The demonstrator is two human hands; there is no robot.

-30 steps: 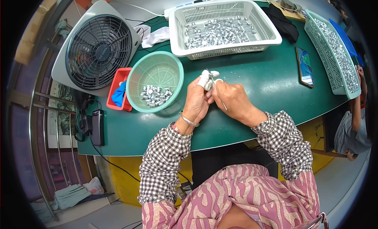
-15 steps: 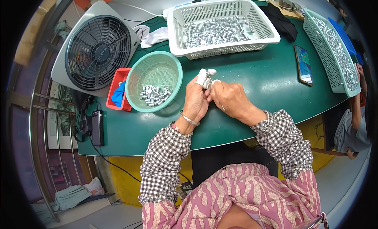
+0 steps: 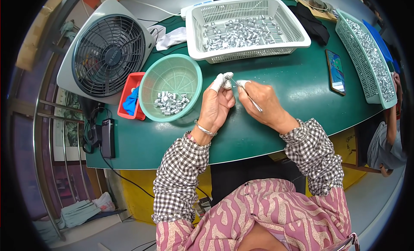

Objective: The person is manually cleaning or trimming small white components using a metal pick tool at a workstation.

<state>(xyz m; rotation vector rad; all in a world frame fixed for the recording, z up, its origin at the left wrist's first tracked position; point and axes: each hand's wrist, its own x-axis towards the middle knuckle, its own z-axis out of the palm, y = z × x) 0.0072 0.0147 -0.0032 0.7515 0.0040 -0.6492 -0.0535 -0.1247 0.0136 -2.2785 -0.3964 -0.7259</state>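
Above the green table, my left hand [image 3: 217,105] pinches a small metal part [image 3: 227,82] between thumb and forefinger, both wrapped in white coverings. The fingers hide most of that part. My right hand [image 3: 264,102], also with a white-covered fingertip, is closed around a thin silvery pen-like tool [image 3: 255,105]. Its fine tip points toward the part, and the two hands are slightly apart. Left of my hands, a green round basket [image 3: 199,89] holds a small heap of silvery metal parts [image 3: 171,103]. Farther back, a white rectangular basket [image 3: 258,56] holds many similar parts.
A grey fan [image 3: 112,54] stands at the far left, beside a red bin [image 3: 140,113] with blue cloth. A phone [image 3: 335,72] lies right on the green table [image 3: 241,141]. Beyond it are another parts-filled basket [image 3: 360,63] and a co-worker's arm [image 3: 391,117]. A black adapter [image 3: 108,138] sits left.
My right hand has drawn away from my left toward the right, and the tool now shows along it. My left fingers remain pinched. The whole view has shifted slightly.
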